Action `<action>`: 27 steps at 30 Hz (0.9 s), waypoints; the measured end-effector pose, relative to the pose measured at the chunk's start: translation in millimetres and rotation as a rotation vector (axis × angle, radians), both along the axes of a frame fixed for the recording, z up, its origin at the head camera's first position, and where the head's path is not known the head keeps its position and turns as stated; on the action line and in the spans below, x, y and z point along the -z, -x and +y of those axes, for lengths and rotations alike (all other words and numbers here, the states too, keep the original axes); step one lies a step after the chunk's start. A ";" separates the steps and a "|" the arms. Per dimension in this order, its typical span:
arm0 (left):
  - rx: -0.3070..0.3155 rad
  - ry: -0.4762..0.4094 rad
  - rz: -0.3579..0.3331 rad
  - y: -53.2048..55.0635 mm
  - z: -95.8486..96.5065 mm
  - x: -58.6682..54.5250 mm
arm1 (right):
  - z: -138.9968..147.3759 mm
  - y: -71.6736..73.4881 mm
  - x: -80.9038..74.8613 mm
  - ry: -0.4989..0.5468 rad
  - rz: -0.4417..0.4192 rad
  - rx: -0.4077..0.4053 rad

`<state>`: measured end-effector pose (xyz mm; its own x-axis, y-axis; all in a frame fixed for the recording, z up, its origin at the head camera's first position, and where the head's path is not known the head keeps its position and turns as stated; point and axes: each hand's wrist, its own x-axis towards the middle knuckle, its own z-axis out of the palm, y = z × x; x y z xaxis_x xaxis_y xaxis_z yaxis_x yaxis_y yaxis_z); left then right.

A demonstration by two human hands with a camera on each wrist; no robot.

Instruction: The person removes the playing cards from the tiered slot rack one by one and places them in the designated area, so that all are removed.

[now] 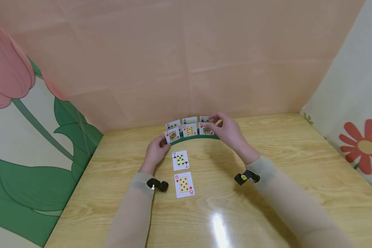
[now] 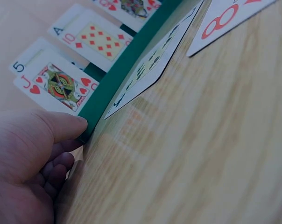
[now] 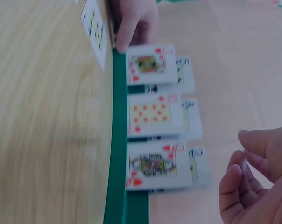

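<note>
A curved green card holder (image 1: 193, 137) stands on the table with playing cards upright in two rows. The jack of hearts (image 2: 61, 86), ten of diamonds (image 3: 155, 113) and queen of hearts (image 3: 157, 165) form the front row. Behind them show a five (image 1: 173, 123), an ace (image 1: 189, 120) and a two (image 1: 204, 119). My left hand (image 1: 155, 151) grips the holder's left end, thumb on its front. Near the queen and the two is my right hand (image 1: 230, 132); in the right wrist view its loosely curled fingers are apart from the cards and hold nothing.
A seven of clubs (image 1: 180, 160) and an eight of diamonds (image 1: 184, 185) lie face up on the wooden table (image 1: 111, 206), in front of the holder. A pink backdrop (image 1: 173, 69) hangs close behind it. Flower-printed panels (image 1: 322, 103) flank the table.
</note>
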<state>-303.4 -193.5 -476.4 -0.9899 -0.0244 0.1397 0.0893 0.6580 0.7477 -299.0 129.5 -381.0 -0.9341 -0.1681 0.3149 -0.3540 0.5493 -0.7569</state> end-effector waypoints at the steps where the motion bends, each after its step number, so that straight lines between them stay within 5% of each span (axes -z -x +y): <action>1: 0.001 0.002 0.000 0.1 -0.2 0.1 | 3.1 2.8 -0.1 0.001 0.008 0.005; 13: -0.001 -0.007 -0.002 0.6 -2.1 1.7 | 23.6 34.0 9.0 -0.010 -0.016 0.003; 27: 0.012 -0.010 0.016 0.1 -1.1 -0.5 | 20.7 48.1 18.5 0.042 -0.062 -0.013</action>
